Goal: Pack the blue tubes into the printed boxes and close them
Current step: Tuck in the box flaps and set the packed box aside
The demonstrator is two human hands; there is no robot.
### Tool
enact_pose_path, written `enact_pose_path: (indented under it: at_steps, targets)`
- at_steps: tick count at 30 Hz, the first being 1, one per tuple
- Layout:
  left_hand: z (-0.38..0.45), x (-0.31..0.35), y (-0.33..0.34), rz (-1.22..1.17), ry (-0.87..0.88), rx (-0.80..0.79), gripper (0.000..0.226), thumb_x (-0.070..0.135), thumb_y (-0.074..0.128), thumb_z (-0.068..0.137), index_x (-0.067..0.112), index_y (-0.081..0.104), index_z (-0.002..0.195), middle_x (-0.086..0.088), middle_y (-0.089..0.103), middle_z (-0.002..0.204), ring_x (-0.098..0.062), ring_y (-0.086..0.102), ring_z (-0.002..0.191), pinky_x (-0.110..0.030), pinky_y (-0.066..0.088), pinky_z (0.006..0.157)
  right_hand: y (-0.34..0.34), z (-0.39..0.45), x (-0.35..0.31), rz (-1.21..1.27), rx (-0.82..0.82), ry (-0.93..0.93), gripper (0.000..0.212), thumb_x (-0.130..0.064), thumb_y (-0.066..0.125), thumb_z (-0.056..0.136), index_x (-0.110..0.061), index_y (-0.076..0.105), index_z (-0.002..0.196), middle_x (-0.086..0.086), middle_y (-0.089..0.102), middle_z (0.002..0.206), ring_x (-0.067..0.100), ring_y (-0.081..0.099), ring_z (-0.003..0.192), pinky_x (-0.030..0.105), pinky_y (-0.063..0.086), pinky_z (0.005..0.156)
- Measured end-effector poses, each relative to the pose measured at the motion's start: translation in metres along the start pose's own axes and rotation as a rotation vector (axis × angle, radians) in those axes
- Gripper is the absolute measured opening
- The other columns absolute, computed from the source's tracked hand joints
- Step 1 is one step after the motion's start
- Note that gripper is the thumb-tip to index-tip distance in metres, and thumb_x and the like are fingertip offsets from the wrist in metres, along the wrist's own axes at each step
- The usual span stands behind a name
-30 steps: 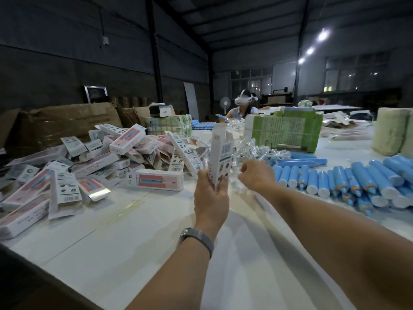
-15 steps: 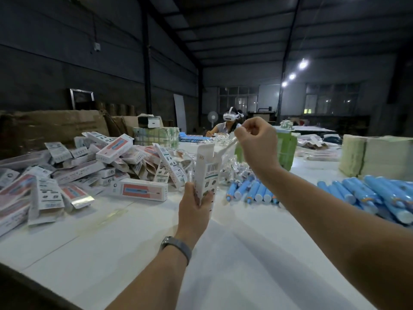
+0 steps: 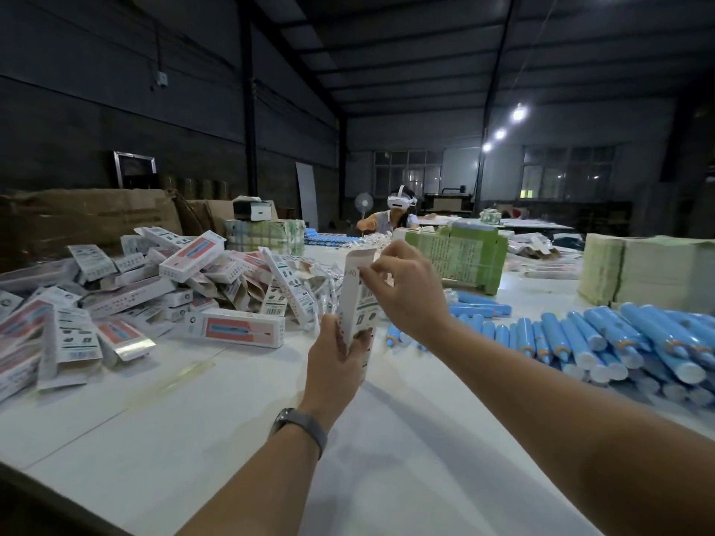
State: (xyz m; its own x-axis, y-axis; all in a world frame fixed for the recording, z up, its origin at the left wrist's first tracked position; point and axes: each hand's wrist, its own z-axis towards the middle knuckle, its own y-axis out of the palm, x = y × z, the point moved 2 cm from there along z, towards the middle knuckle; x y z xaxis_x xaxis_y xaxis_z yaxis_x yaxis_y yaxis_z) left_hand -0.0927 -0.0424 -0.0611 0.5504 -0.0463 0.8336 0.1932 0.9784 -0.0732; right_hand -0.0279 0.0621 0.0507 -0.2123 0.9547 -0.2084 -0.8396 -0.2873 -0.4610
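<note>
I hold one printed box [image 3: 358,299] upright over the white worktop [image 3: 240,412], my left hand [image 3: 336,361] curled round its lower end, a dark band [image 3: 300,425] on that wrist. My right hand [image 3: 404,288] is at the top of the box, its grip pinching the open flap [image 3: 361,259] between thumb and fingertips; I cannot see whether anything is inside. The blue tubes [image 3: 603,338] lie in a loose row on the worktop to my right, caps mostly toward me, well apart from the box. To my left sits a heap of boxes [image 3: 162,288], one closed box [image 3: 235,327] lying flat nearest me. Compared with half a second ago, my right hand has dropped from above the flap down onto it, and the box stays in the same left-hand grip. Behind the box stands a green bundle [image 3: 464,261] of flat cartons, with pale stacks [image 3: 650,270] further right. Across the worktop a person wearing a white headset [image 3: 400,201] is seated, a fan [image 3: 363,203] beside them, in a dim hall with ceiling lamps [image 3: 518,113] and brown cardboard [image 3: 89,218] along the left wall.
</note>
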Motion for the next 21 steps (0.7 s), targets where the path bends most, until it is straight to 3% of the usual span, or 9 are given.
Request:
enact_pose_path:
  at_steps: [2,5,8,11,15,19,21]
  targets:
    - [0.000,0.001,0.001,-0.031,-0.014,-0.015,0.025,0.021,0.069,0.093,0.013,0.046,0.096,-0.012,0.067,0.090,-0.015,0.063,0.071,-0.025,0.053,0.056,0.003,-0.005,0.003,-0.020,0.014,0.009,0.033,-0.034,0.060,0.097,-0.008,0.072,0.081,-0.007,0.047,0.099,0.013,0.045,0.095,0.030,0.035,0.073]
    - [-0.002,0.003,0.001,-0.122,-0.064,-0.061,0.025,0.035,0.067,0.088,0.016,0.055,0.100,-0.004,0.071,0.089,-0.027,0.067,0.087,-0.046,0.058,0.078,0.007,-0.011,0.002,0.076,0.033,0.093,0.027,-0.034,0.060,0.097,-0.018,0.063,0.118,-0.002,0.046,0.120,0.017,0.047,0.112,0.032,0.039,0.087]
    - [-0.001,0.003,0.002,-0.213,-0.087,-0.141,0.025,0.033,0.062,0.084,0.022,0.063,0.106,-0.006,0.072,0.094,-0.031,0.070,0.091,-0.055,0.058,0.083,0.019,-0.018,-0.004,0.400,-0.068,0.319,0.042,-0.031,0.059,0.097,-0.028,0.043,0.136,-0.003,0.052,0.124,0.020,0.059,0.105,0.047,0.051,0.092]
    - [-0.002,0.003,0.004,-0.276,-0.088,-0.213,0.030,0.030,0.061,0.087,0.026,0.062,0.116,-0.006,0.073,0.106,-0.030,0.071,0.099,-0.054,0.058,0.086,0.026,-0.028,-0.004,0.597,-0.110,0.462,0.050,-0.019,0.058,0.097,-0.033,0.035,0.139,0.001,0.056,0.119,0.024,0.067,0.096,0.053,0.055,0.087]
    - [-0.004,0.004,0.005,-0.278,-0.057,-0.225,0.026,0.033,0.067,0.086,0.035,0.057,0.109,0.000,0.072,0.103,-0.028,0.071,0.098,-0.056,0.059,0.083,0.030,-0.041,0.004,0.770,-0.129,0.487,0.043,-0.016,0.055,0.100,-0.047,0.039,0.124,0.001,0.064,0.111,0.017,0.071,0.092,0.049,0.059,0.083]
    - [-0.007,0.014,0.004,-0.136,0.152,-0.176,0.056,0.021,0.066,0.087,0.034,0.037,0.133,0.013,0.070,0.103,-0.014,0.072,0.095,-0.050,0.061,0.079,0.030,-0.050,0.004,0.813,-0.052,0.435,0.047,-0.009,0.050,0.101,-0.048,0.038,0.123,0.002,0.064,0.115,0.020,0.070,0.096,0.051,0.058,0.083]
    - [-0.008,0.019,0.003,-0.136,0.212,-0.126,0.062,0.021,0.064,0.092,0.042,0.029,0.139,0.013,0.069,0.105,-0.013,0.072,0.093,-0.050,0.062,0.075,0.029,-0.055,0.001,0.753,-0.020,0.375,0.049,-0.011,0.051,0.101,-0.051,0.035,0.125,0.001,0.064,0.113,0.021,0.070,0.095,0.051,0.058,0.083]
